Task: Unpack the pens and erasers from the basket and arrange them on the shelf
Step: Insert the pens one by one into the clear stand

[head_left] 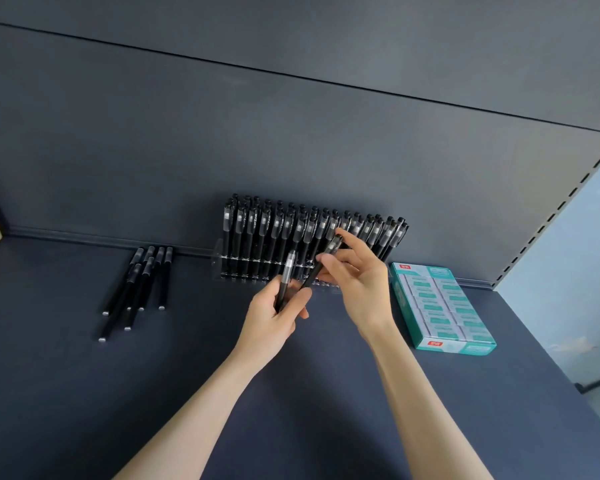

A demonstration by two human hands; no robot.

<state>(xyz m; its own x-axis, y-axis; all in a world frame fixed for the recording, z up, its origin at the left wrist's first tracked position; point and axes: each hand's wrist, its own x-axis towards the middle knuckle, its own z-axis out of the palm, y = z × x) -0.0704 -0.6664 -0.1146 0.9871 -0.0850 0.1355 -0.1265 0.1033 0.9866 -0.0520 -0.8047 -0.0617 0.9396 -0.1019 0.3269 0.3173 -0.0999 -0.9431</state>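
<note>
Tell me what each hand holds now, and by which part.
The left hand grips one black pen by its lower barrel; the right hand pinches a second pen near its upper, clip end.

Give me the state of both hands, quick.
Left hand: closed around an upright black pen.
Right hand: pinching a slanted black pen.

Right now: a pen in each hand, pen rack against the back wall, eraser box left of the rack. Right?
No. The eraser box sits right of the pen rack, not left; the head view shows it. The rest holds: left hand grips one pen, right hand grips a second pen, rack against the back wall.
</note>
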